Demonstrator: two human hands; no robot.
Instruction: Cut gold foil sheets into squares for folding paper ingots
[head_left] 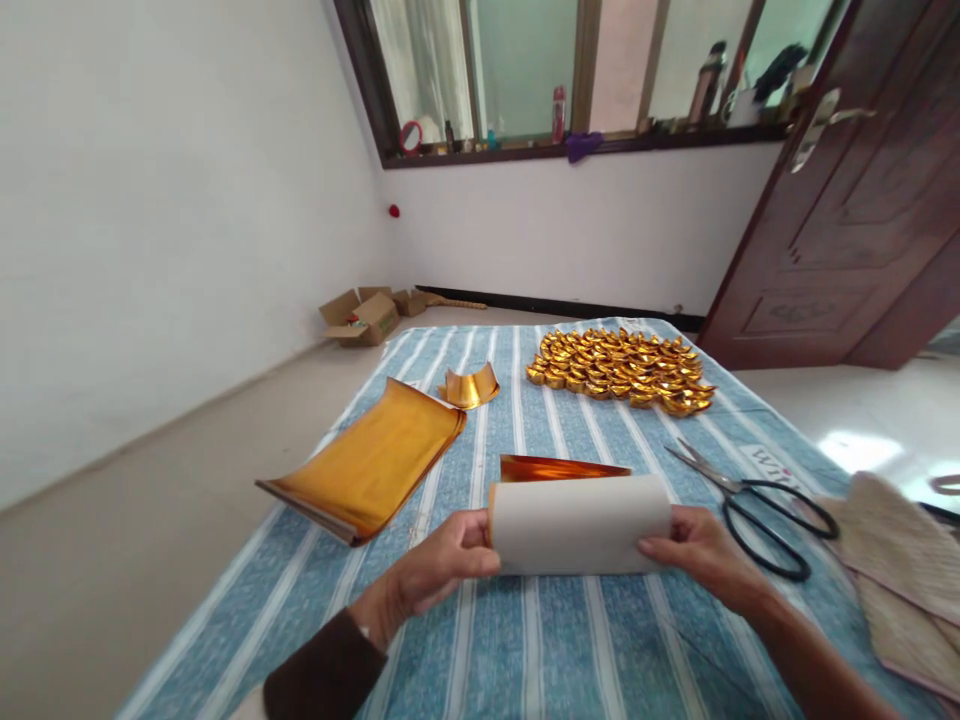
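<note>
A sheet of gold foil paper is curled over, its white back facing me and a strip of its shiny gold side showing beyond. My left hand pinches its left end between thumb and fingers. At the right end my right hand grips it the same way. A stack of gold foil sheets lies to the left, edges curling up. Behind it sits a small curved gold piece. Black-handled scissors rest to the right of my right hand, blades slightly apart.
Folded gold paper ingots cover the table's far right. A striped blue cloth covers the table. Beige fabric lies at the right edge. Beyond stand an open cardboard box on the floor and a brown door.
</note>
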